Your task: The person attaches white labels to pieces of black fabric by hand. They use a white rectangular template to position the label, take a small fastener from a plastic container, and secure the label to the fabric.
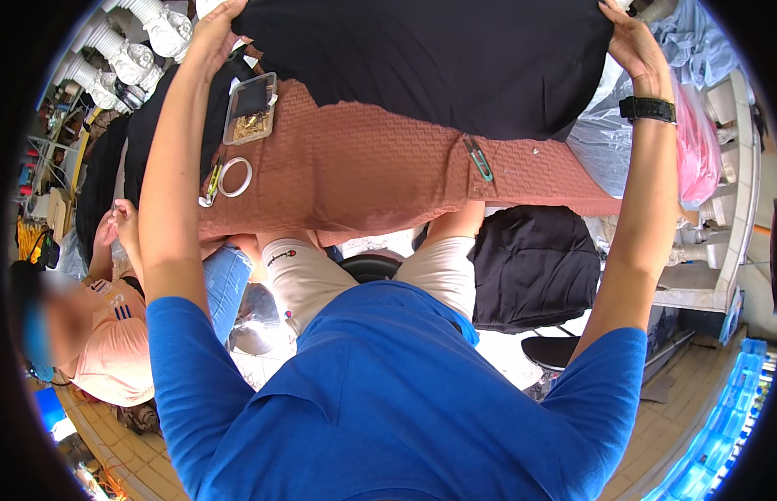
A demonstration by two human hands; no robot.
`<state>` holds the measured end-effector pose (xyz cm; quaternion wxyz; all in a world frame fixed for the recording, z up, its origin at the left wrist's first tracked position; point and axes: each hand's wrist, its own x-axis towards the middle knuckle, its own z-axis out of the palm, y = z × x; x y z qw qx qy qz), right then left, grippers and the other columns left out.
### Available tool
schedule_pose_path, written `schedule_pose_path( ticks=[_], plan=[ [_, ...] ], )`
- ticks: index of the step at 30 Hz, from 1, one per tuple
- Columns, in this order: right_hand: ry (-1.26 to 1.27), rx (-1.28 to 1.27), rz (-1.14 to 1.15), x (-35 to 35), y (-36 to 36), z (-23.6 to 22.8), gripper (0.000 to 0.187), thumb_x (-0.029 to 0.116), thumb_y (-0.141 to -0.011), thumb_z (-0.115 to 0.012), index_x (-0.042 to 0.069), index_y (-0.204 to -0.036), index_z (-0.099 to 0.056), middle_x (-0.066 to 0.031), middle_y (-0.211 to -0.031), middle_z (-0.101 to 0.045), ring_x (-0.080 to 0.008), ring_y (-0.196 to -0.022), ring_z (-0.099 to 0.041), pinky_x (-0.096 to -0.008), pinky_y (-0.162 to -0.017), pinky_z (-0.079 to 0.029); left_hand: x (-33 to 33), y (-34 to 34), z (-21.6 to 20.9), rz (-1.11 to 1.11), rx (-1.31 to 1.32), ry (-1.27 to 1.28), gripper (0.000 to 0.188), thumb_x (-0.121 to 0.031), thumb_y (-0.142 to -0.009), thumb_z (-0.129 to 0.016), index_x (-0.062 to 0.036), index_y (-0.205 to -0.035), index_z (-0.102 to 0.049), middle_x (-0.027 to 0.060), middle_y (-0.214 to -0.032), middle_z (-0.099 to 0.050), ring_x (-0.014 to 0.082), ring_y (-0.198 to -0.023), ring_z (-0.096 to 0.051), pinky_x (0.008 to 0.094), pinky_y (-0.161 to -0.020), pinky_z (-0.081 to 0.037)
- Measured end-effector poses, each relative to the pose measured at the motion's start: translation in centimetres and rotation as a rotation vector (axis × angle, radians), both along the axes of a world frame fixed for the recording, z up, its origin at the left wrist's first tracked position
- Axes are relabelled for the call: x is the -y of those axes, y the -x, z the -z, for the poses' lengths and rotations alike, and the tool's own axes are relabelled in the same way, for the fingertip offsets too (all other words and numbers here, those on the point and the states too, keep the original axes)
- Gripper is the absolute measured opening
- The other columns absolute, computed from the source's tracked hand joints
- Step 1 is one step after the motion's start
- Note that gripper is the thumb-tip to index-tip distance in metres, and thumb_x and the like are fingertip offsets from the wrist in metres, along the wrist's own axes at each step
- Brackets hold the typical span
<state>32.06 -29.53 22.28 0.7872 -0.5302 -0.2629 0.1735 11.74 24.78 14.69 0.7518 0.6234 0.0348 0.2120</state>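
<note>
You hold plain black fabric (455,58) over a terracotta zigzag-textured cloth (363,167); your shirt (388,392) is solid blue.

The black cloth (438,58) in my fingers (615,15) looks matt and smooth, a soft fabric with no sheen. Under it, the rust cover (363,175) on the surface is woven cloth with a raised zigzag texture, rough-looking. The box (250,108) is clear glossy plastic. The ring (235,177) looks like smooth white plastic. The snips (479,159) have a teal plastic grip. My watch strap (647,108) is matt black.
</note>
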Motion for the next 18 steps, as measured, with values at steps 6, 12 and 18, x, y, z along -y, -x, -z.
schedule_pose_path(
  ticks=[6,12,18],
  plan=[
    [0.026,0.153,0.155,-0.2,-1.5,1.4,0.03,-0.004,-0.087,-0.066,0.006,-0.114,-0.063,-0.0026,-0.11,-0.067,-0.0182,-0.102,-0.064,-0.0343,-0.095,-0.052,0.7,0.7,-2.2,-0.209,0.072,-0.478,0.033,-0.003,-0.094,-0.068,0.0031,-0.126,-0.064,0.0085,-0.113,-0.071,0.0182,-0.108,-0.066,0.0308,-0.099,-0.05],
    [0.261,0.14,0.162,0.6,-2.7,2.8,0.031,-0.005,-0.087,-0.066,0.004,-0.117,-0.064,-0.0038,-0.113,-0.068,-0.0191,-0.107,-0.064,-0.033,-0.098,-0.05,-2.7,-0.9,-2.2,-0.44,0.134,-0.683,0.02,-0.007,-0.093,-0.072,-0.0011,-0.112,-0.07,0.0032,-0.096,-0.073,0.0126,-0.084,-0.067,0.028,-0.08,-0.053],
    [0.167,-0.002,0.231,0.9,-3.1,3.0,0.031,-0.001,-0.091,-0.064,0.001,-0.122,-0.064,-0.0068,-0.116,-0.069,-0.0206,-0.11,-0.064,-0.032,-0.099,-0.05,-0.7,-0.6,-3.5,-0.267,0.171,-0.276,0.017,-0.019,-0.097,-0.07,-0.0067,-0.109,-0.069,0.0014,-0.095,-0.071,0.0124,-0.084,-0.068,0.0269,-0.077,-0.055]
  ],
)
